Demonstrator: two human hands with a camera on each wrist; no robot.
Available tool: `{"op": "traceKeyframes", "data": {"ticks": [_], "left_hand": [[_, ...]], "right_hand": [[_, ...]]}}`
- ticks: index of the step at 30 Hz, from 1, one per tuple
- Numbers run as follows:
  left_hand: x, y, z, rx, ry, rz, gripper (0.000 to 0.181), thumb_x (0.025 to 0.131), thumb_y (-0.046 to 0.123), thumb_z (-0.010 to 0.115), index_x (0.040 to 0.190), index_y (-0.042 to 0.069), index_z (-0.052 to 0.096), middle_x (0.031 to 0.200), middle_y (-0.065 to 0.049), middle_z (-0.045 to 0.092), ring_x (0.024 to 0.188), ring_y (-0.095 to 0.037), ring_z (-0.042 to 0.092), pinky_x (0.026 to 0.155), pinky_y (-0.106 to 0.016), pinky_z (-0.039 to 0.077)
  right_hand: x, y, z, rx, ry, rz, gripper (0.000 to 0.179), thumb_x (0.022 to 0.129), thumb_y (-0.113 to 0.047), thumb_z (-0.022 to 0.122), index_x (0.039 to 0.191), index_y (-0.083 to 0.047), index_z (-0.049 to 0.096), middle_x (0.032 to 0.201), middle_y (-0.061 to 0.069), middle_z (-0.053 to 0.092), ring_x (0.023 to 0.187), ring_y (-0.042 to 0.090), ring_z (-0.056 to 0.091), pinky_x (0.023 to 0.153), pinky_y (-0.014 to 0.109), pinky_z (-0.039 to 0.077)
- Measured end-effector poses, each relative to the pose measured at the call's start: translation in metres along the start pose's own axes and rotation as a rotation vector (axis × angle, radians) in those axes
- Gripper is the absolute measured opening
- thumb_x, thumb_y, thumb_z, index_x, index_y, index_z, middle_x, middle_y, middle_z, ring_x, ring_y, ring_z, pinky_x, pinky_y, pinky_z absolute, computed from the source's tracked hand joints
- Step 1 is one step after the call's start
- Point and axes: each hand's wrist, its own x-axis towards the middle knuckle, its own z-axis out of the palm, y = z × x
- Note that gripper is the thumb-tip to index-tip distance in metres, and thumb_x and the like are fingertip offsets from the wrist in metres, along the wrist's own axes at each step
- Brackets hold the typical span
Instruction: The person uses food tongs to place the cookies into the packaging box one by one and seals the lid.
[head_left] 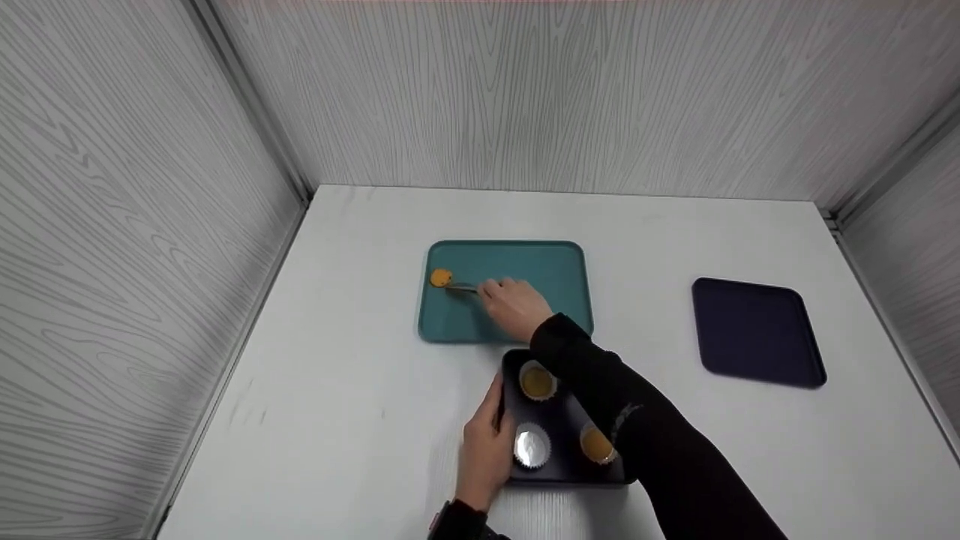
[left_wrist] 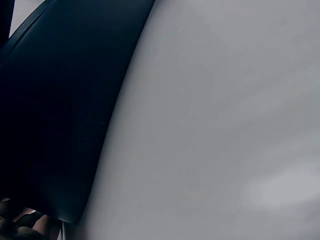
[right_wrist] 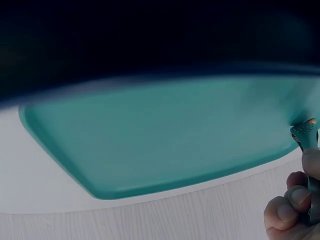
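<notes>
My right hand (head_left: 516, 307) grips slim metal tongs (head_left: 463, 288) over the teal tray (head_left: 517, 259). Their tips reach the edge of a small round orange cake (head_left: 440, 278) at the tray's left side. In the right wrist view the flared, dotted end of the tongs (right_wrist: 304, 131) shows beyond the curled fingers (right_wrist: 287, 212). My left hand (head_left: 484, 450) holds a dark baking tray (head_left: 559, 476) by its left side. In it, two paper cups hold yellow-brown cakes (head_left: 538, 382) (head_left: 598, 444), and one silvery cup (head_left: 532, 445) is bare inside. My right forearm hides part of this tray.
A dark, flat square tray (head_left: 757, 330) lies on the white table (head_left: 337, 337) at the right. Grey wood-grain panels (head_left: 517, 97) stand behind the table and along both sides. The baking tray's dark side (left_wrist: 60, 110) fills the left of the left wrist view.
</notes>
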Motion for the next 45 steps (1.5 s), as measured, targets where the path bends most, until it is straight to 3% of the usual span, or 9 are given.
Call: {"op": "traceKeyframes", "data": {"ticks": [11,23,34,41,45], "left_hand": [[-0.001,0.001,-0.001,-0.003,0.003,-0.014,0.057,0.105,0.012,0.050,0.160,0.022,0.038,0.157,0.005,0.045,0.141,-0.012,0.045,0.111,-0.039,0.044],[-0.002,0.001,0.002,-0.003,0.001,-0.020,0.057,0.105,0.013,0.050,0.160,0.024,0.038,0.158,0.006,0.044,0.142,-0.013,0.045,0.110,-0.041,0.044],[-0.001,0.002,0.000,0.008,-0.001,-0.023,0.056,0.105,0.015,0.051,0.160,0.018,0.039,0.158,0.005,0.044,0.135,-0.010,0.050,0.103,-0.037,0.048],[-0.001,0.000,0.000,-0.021,-0.017,-0.018,0.055,0.106,0.013,0.050,0.160,0.015,0.038,0.159,0.002,0.042,0.144,-0.014,0.041,0.114,-0.040,0.040],[-0.001,0.000,0.000,-0.019,-0.013,-0.020,0.055,0.106,0.014,0.051,0.160,0.016,0.039,0.159,0.002,0.043,0.144,-0.014,0.043,0.113,-0.040,0.041]], "right_hand": [[-0.004,0.005,-0.002,0.100,0.039,0.044,0.037,0.110,-0.012,0.046,0.144,0.000,0.054,0.127,0.016,0.061,0.103,0.027,0.065,0.083,0.033,0.055],[-0.012,0.010,-0.005,0.272,-0.046,0.122,0.042,0.110,-0.010,0.046,0.150,0.003,0.046,0.139,0.022,0.055,0.107,0.032,0.065,0.087,0.036,0.055],[-0.032,0.025,-0.004,0.357,-0.026,0.146,0.045,0.109,-0.015,0.049,0.150,0.004,0.046,0.137,0.022,0.056,0.104,0.031,0.066,0.087,0.038,0.055],[-0.030,0.029,0.000,0.461,-0.042,0.161,0.047,0.107,-0.019,0.056,0.148,0.002,0.048,0.136,0.022,0.058,0.091,0.032,0.069,0.076,0.040,0.058],[-0.025,0.028,-0.002,0.512,-0.092,0.174,0.047,0.107,-0.021,0.055,0.148,0.001,0.048,0.138,0.022,0.057,0.095,0.034,0.069,0.080,0.041,0.058]]}}
